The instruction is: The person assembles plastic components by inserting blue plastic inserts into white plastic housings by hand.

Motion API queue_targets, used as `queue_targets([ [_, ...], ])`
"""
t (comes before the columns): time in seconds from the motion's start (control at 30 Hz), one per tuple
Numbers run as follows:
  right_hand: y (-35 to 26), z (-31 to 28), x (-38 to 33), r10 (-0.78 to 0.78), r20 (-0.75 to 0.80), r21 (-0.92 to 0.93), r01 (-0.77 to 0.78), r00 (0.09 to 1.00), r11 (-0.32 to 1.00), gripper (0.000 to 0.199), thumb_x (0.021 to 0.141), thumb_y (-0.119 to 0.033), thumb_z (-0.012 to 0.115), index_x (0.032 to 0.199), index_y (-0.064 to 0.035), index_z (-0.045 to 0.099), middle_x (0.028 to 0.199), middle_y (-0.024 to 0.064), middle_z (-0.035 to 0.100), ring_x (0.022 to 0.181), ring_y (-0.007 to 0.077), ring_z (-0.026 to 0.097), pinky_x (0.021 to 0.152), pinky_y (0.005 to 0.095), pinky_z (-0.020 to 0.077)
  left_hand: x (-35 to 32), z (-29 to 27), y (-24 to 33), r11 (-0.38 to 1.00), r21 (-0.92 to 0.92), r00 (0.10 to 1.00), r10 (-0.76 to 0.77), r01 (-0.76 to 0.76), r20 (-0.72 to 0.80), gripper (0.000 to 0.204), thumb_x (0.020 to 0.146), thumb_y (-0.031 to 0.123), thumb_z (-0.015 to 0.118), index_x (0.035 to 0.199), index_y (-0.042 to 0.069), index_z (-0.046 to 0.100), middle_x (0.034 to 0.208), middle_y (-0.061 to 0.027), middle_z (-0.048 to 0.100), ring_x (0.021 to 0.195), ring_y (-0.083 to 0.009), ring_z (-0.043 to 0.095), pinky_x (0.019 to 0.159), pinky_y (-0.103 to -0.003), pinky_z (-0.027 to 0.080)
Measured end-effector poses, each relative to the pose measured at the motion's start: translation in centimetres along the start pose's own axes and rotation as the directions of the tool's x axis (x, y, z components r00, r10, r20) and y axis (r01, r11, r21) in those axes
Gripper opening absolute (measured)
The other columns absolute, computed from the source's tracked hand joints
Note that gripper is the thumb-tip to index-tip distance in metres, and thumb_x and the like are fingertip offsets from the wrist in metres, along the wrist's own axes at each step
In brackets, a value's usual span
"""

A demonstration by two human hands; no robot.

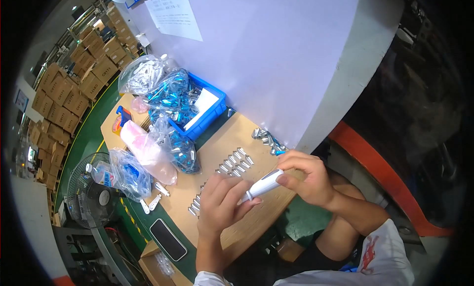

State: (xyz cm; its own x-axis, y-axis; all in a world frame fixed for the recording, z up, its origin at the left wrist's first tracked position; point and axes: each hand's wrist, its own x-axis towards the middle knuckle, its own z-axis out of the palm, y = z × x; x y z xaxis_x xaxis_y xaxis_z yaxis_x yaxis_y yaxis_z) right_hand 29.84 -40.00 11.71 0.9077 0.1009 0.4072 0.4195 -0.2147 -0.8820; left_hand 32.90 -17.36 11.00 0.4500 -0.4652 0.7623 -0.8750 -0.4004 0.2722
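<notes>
1. While a pale partition wall [276, 54] fills the far side of the scene, a wooden bench top [247, 222] runs from far left to the near edge, its right end stopping just beside the wall.
2. Across the far left of the bench, a blue bin [210, 119] and several clear bags of blue and silver parts [170, 96] crowd the surface; a pink-and-white bag [145, 150] lies nearer, leaving little open room on that side.
3. On the open middle of the bench, rows of small silver metal pieces [236, 162] lie far of the hands, with a second short row [196, 203] just left of the left hand.
4. Near the bench's near left corner, a dark phone [168, 239] lies flat, well apart from the hands; a floor fan [94, 190] stands beyond the left edge.
5. Over the near right part of the bench, a white, tube-shaped pen-like piece [264, 184] with a grey band and a metal tip is held tilted, tip down to the left.
6. Gripping the wider, far end, the right hand [308, 180] pinches it between thumb and curled fingers.
7. At the narrow tip, the left hand [222, 202] closes its fingertips about the piece, palm turned down above the bench.
</notes>
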Motion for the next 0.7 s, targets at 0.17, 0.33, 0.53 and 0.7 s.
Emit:
queue_targets([
  [0.17, 0.4, -0.4, 0.0, -0.066, -0.037, -0.033, 0.065, 0.997, 0.997, 0.019, 0.080, -0.012, 0.077, 0.089, 0.0023, 0.068, 0.086, 0.0128, 0.065, 0.081, 0.0234, 0.063, 0.080, 0.0335, 0.0494, 0.4, -0.9, -0.1, 0.955, -0.190, 0.966, -0.196, 0.227, 0.171, 0.036, 0.076, 0.037, 0.079, 0.086, 0.006, 0.063, 0.075, -0.0062, 0.061, 0.066, -0.0232, 0.057, 0.059, -0.034, 0.045],
  [0.33, 0.1, -0.4, 0.4, -0.183, -0.011, -0.133, 0.180, 0.983, 0.975, 0.022, 0.076, -0.013, 0.080, 0.089, 0.0004, 0.068, 0.087, 0.0125, 0.065, 0.084, 0.0280, 0.062, 0.083, 0.0373, 0.0488, -0.8, -1.2, 0.1, 0.611, -0.553, 0.823, -0.397, 0.567, 0.406, 0.033, 0.092, 0.035, 0.063, 0.082, 0.003, 0.060, 0.065, -0.0057, 0.058, 0.055, -0.0194, 0.055, 0.055, -0.032, 0.043],
  [0.53, -0.2, 0.1, 0.6, -0.249, 0.019, -0.229, 0.246, 0.968, 0.942, 0.029, 0.074, -0.017, 0.083, 0.093, -0.0003, 0.068, 0.090, 0.0119, 0.065, 0.090, 0.0298, 0.061, 0.084, 0.0388, 0.0485, -0.5, -1.8, -0.1, 0.132, -0.586, 0.567, -0.489, 0.800, 0.663, 0.031, 0.102, 0.025, 0.048, 0.082, 0.004, 0.059, 0.064, -0.0003, 0.058, 0.053, -0.0068, 0.051, 0.049, -0.022, 0.037],
  [0.7, -0.4, 0.5, 0.7, -0.193, 0.021, -0.216, 0.193, 0.981, 0.957, 0.036, 0.077, -0.016, 0.081, 0.103, 0.0038, 0.068, 0.099, 0.0152, 0.064, 0.094, 0.0287, 0.062, 0.093, 0.0424, 0.0477, -0.4, -1.3, 0.5, 0.044, -0.661, 0.561, -0.572, 0.749, 0.598, 0.025, 0.098, 0.022, 0.057, 0.080, 0.005, 0.057, 0.062, 0.0014, 0.057, 0.056, -0.0051, 0.051, 0.051, -0.022, 0.037],
])
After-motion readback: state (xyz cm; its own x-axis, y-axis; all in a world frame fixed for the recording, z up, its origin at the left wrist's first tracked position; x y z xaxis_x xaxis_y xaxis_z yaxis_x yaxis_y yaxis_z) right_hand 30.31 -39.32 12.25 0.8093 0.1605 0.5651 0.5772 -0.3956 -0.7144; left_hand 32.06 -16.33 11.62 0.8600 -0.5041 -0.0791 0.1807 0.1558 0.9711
